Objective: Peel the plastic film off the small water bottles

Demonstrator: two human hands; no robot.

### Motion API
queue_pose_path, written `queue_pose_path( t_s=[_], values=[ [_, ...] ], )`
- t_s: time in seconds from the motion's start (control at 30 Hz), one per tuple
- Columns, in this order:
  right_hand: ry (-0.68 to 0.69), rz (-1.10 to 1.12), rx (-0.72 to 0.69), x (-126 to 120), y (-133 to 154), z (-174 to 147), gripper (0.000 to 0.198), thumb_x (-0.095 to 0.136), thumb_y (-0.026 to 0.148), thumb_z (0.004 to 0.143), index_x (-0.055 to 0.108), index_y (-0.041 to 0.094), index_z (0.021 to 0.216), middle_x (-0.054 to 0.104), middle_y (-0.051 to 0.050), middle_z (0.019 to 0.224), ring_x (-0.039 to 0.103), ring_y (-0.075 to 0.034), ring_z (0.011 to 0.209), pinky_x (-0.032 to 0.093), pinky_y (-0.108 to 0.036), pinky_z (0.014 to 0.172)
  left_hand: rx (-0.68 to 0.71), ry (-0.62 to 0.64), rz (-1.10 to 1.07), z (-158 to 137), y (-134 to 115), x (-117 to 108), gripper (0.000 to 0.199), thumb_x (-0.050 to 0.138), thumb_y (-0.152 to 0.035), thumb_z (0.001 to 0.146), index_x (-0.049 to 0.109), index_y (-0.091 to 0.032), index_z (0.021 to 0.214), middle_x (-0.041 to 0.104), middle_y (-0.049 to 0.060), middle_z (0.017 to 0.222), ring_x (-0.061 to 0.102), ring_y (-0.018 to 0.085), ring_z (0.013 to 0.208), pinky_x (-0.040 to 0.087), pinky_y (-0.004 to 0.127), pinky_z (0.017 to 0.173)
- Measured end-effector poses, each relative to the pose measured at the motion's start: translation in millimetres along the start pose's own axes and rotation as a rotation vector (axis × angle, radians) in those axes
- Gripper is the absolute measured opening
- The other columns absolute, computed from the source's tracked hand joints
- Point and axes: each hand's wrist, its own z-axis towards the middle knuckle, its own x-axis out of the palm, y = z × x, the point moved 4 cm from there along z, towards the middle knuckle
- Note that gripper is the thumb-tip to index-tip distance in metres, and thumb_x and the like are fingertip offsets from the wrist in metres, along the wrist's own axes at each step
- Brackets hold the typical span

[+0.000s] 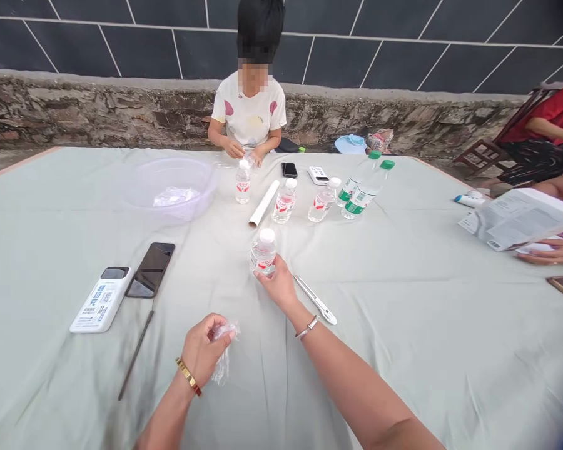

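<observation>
The right-hand grip (280, 284) is grasping a small clear plastic bottle with a white cap and a red-and-white label (263, 251), which is upright at the near middle of a surface covered in pale grey-green cloth (403, 350); the hold is low on its side, probably to steady it while leaving the cap free, though whether the base bears weight I cannot tell. Nearer the wearer than that bottle and to its left, the left-hand grip (202, 349) pinches a crumpled piece of thin clear film (222, 362) between thumb and fingers, so the loose end hangs down below. Just right of the bottle lies a slim white-and-grey utility knife (315, 300), seemingly set within easy reach but out from under the fingers. Beyond the bottle, a white hollow tube (264, 203) lies on its side, while three matching small bottles (284, 203) and two larger green-capped clear bottles (362, 195) stand upright, presumably to save room. Left of and beyond the bottle, a translucent purple plastic basin (204, 197) keeps crinkled clear wrapping (176, 197) together; nearer, also to its left, a black flat phone (151, 270) and a white oblong device (98, 306) lie side by side, apparently parked apart from the handling
</observation>
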Motion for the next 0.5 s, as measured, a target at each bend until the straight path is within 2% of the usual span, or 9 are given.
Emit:
queue_pose_path(
  t_s=[0.07, 0.17, 0.27, 0.33, 0.43, 0.5],
  values=[
    [0.037, 0.025, -0.011, 14.4, 6.2, 8.9, 0.054, 0.063, 0.032, 0.071, 0.045, 0.021, 0.121, 0.057, -0.008, 0.107, 0.059, -0.02, 0.085, 0.048, -0.038, 0.078, -0.004, 0.046, 0.047, -2.2, 0.1, 5.6, 0.021, 0.06, -0.04, 0.071, 0.056, -0.02, 0.07, 0.047, -0.003, 0.061, 0.042, 0.012, 0.058, 0.038, 0.024, 0.056],
    [0.029, 0.079, -0.022, 32.0, 13.0, 27.9, 0.057, 0.062, 0.031, 0.073, 0.042, 0.022, 0.125, 0.055, -0.009, 0.113, 0.059, -0.02, 0.088, 0.047, -0.038, 0.081, 0.01, 0.159, -0.008, -5.9, -6.6, 10.6, 0.017, 0.06, -0.036, 0.07, 0.056, -0.02, 0.069, 0.051, -0.001, 0.07, 0.046, 0.012, 0.062, 0.041, 0.024, 0.059],
    [0.018, 0.095, -0.025, 49.1, 21.1, 52.8, 0.058, 0.063, 0.031, 0.074, 0.04, 0.023, 0.127, 0.054, -0.01, 0.118, 0.058, -0.021, 0.096, 0.045, -0.039, 0.086, 0.047, 0.286, -0.088, -6.8, -13.1, 8.5, 0.011, 0.06, -0.029, 0.066, 0.055, -0.02, 0.066, 0.053, 0.001, 0.074, 0.049, 0.013, 0.066, 0.044, 0.025, 0.062],
    [0.021, 0.092, -0.025, 59.9, 28.8, 70.6, 0.06, 0.063, 0.03, 0.074, 0.039, 0.021, 0.128, 0.052, -0.011, 0.121, 0.055, -0.023, 0.105, 0.043, -0.04, 0.09, 0.092, 0.325, -0.047, -5.2, -14.8, 3.0, 0.005, 0.058, -0.024, 0.067, 0.055, -0.02, 0.066, 0.055, 0.001, 0.074, 0.052, 0.014, 0.069, 0.046, 0.026, 0.067],
    [0.03, 0.089, -0.033, 73.7, 41.3, 97.0, 0.061, 0.062, 0.029, 0.076, 0.038, 0.018, 0.131, 0.051, -0.013, 0.123, 0.052, -0.025, 0.111, 0.042, -0.041, 0.093, 0.131, 0.252, 0.138, 1.2, -15.1, -12.6, 0.006, 0.055, -0.021, 0.069, 0.059, -0.023, 0.073, 0.061, 0.002, 0.08, 0.056, 0.018, 0.08, 0.046, 0.029, 0.078],
    [0.037, 0.086, -0.024, 81.6, 47.2, 113.6, 0.061, 0.061, 0.028, 0.077, 0.037, 0.017, 0.132, 0.051, -0.013, 0.123, 0.052, -0.026, 0.111, 0.042, -0.041, 0.093, 0.12, 0.161, 0.234, 10.2, -18.5, -29.3, 0.011, 0.056, -0.026, 0.07, 0.062, -0.025, 0.08, 0.064, 0.001, 0.083, 0.058, 0.019, 0.082, 0.046, 0.03, 0.077]
  ],
)
